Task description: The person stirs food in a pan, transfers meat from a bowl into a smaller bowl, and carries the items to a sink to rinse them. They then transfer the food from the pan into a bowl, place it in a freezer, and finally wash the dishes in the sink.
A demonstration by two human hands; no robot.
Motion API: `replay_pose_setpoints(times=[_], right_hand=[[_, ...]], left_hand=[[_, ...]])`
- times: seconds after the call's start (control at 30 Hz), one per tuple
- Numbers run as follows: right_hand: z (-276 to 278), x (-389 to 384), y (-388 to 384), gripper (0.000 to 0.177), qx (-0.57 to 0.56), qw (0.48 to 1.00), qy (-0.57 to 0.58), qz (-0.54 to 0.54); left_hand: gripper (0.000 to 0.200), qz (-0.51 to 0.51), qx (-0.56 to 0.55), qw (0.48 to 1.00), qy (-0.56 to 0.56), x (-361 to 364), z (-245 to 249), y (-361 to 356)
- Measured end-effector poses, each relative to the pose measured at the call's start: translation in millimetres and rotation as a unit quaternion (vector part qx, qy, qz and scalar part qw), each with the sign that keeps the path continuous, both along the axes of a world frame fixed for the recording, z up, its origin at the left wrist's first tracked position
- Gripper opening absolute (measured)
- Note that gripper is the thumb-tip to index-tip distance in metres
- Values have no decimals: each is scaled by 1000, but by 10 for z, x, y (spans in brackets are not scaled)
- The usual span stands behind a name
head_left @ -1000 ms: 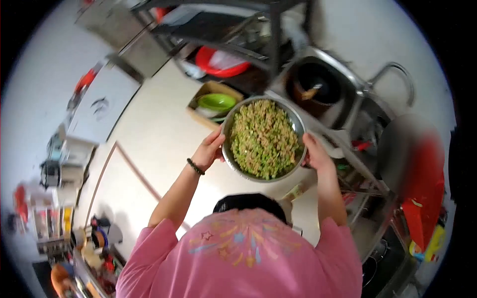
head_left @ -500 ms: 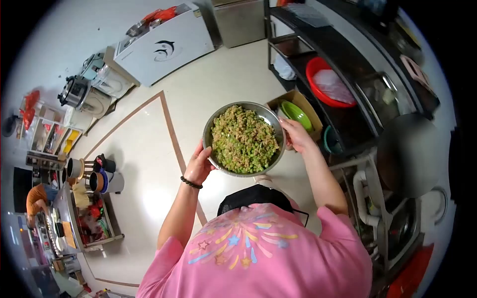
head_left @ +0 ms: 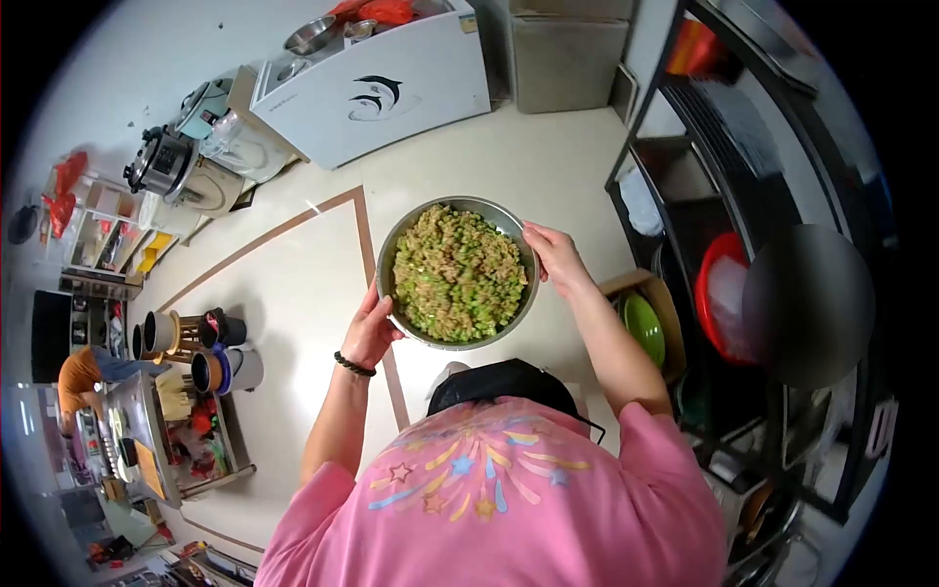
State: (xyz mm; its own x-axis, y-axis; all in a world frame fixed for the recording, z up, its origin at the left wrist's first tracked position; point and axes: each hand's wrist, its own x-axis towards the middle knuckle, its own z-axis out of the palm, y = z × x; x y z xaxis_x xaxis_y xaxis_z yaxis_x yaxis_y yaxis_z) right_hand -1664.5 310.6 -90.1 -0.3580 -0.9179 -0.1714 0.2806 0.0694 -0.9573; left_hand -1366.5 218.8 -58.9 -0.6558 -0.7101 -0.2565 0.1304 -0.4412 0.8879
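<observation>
A round metal bowl (head_left: 386, 311) is held out in front of my body, above the pale floor. It is filled with a mix of chopped green pieces and brownish minced stuff (head_left: 458, 269). My left hand (head_left: 370, 328), with a dark beaded bracelet at the wrist, grips the bowl's lower left rim, thumb on the edge. On the upper right rim, my right hand (head_left: 556, 256) is closed, its thumb over the edge. The fingers beneath the bowl are hidden.
A white chest freezer (head_left: 377, 98) stands ahead. On the right are a dark shelf rack (head_left: 685, 176), a red basin (head_left: 716, 303) and a cardboard box (head_left: 673, 333) holding a green basin. Buckets (head_left: 240, 370) and a person in orange (head_left: 78, 383) are at left.
The shelves and box have shifted right in view, and the freezer has shifted right and lower. The bowl sits slightly further left in view, still in both hands.
</observation>
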Motion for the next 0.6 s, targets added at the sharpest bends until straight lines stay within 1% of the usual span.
replay_pose_setpoints(times=[0.07,0.13,0.17,0.2,0.23,0.27,0.3,0.33,0.37,0.4,0.43,0.47,0.5,0.57,0.6], right_hand=[[-101,-4,45,36,-2,1000,6,19],[-227,-35,-6,36,-10,1000,-6,19],[-348,-107,-192,34,-13,999,-17,-36],[-452,-238,-212,32,-24,995,-22,-99],[-610,-378,-203,31,-28,995,1,-95],[-655,-418,-143,31,-37,993,0,-115],[-702,-453,-63,31,-43,992,-1,-120],[-728,-490,-26,31,-46,991,-4,-123],[-96,-572,-386,31,-34,988,-1,-149],[-309,-465,-379,31,-36,985,-14,-165],[-508,-503,-348,32,-33,976,-34,-210],[-608,-650,-363,33,-28,966,-51,-253],[-759,-883,-377,33,-32,961,-61,-266],[-1140,-1243,-216,35,-33,958,-53,-281],[38,-1469,-1228,35,-6,962,-19,-272]], left_hand=[[50,-15,-11,1000,4,-87,-174,1],[48,-25,2,999,29,-173,-221,-119],[47,-39,-7,999,33,-292,-312,-339],[49,-77,-11,997,29,-401,-397,-382],[49,-94,-21,995,17,-489,-469,-492],[49,-117,-29,993,0,-592,-489,-530],[50,-98,-33,995,-11,-732,-498,-557],[50,-128,-38,991,-2,-850,-501,-677],[52,-147,-26,989,6,-982,91,-1114],[53,-171,-28,985,-9,-960,10,-1193],[53,-186,-32,982,-20,-1042,-50,-1202],[54,-220,-59,972,-54,-1230,-78,-1243],[56,-254,-88,959,-91,-1516,-166,-1291],[58,-278,-88,951,-99,-2011,-615,-1326],[59,-265,-55,961,-58,-2142,333,-2326]])
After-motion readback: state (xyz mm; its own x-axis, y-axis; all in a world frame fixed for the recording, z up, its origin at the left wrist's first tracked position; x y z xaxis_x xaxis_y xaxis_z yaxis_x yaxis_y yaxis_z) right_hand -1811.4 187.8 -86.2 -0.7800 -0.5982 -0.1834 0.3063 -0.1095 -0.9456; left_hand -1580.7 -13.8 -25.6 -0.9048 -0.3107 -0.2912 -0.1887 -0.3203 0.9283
